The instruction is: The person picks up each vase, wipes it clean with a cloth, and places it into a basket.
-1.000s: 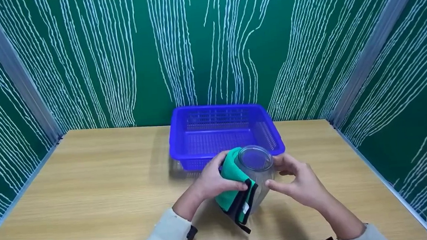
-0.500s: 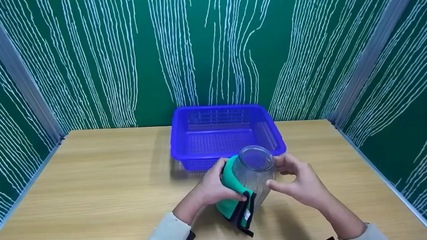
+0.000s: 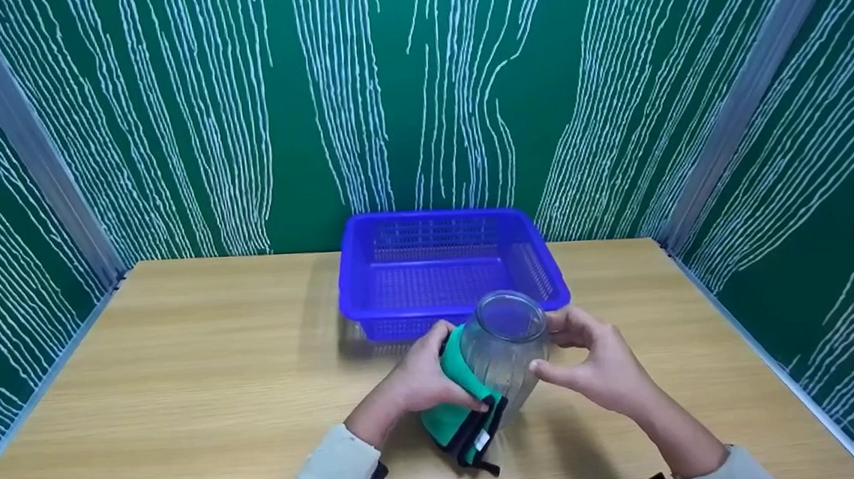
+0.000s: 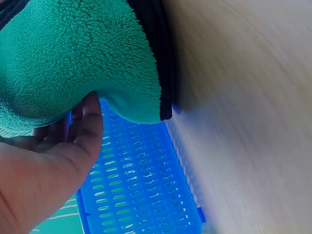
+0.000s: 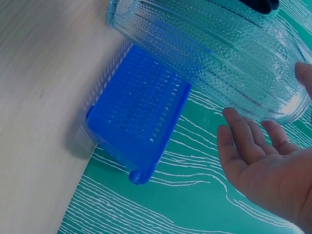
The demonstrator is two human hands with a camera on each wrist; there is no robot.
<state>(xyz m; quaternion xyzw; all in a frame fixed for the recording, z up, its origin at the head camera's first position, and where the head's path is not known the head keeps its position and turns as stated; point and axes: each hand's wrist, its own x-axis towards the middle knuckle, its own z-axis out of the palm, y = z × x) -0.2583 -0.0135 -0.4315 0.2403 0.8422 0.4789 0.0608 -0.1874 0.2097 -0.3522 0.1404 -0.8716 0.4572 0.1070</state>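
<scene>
A clear ribbed glass jar (image 3: 514,361) stands on the table, tilted, its round end uppermost in the head view. My left hand (image 3: 425,375) grips a fuzzy green cloth with black edging (image 3: 447,418) against the jar's left side, thumb in front. In the left wrist view the fingers curl under the cloth (image 4: 73,63), which hides the jar there. My right hand (image 3: 601,362) holds the jar near its upper end, thumb and fingers at either side. The right wrist view shows these fingertips right at the glass (image 5: 214,53).
A blue plastic basket (image 3: 350,275) with slotted walls stands just behind the jar, near the back wall. Green panels with wavy white lines (image 3: 291,129) enclose the wooden table (image 3: 203,375) at the back and sides.
My left hand has slid the cloth down along the jar's side, baring more of the glass. The right hand and the jar have stayed almost still.
</scene>
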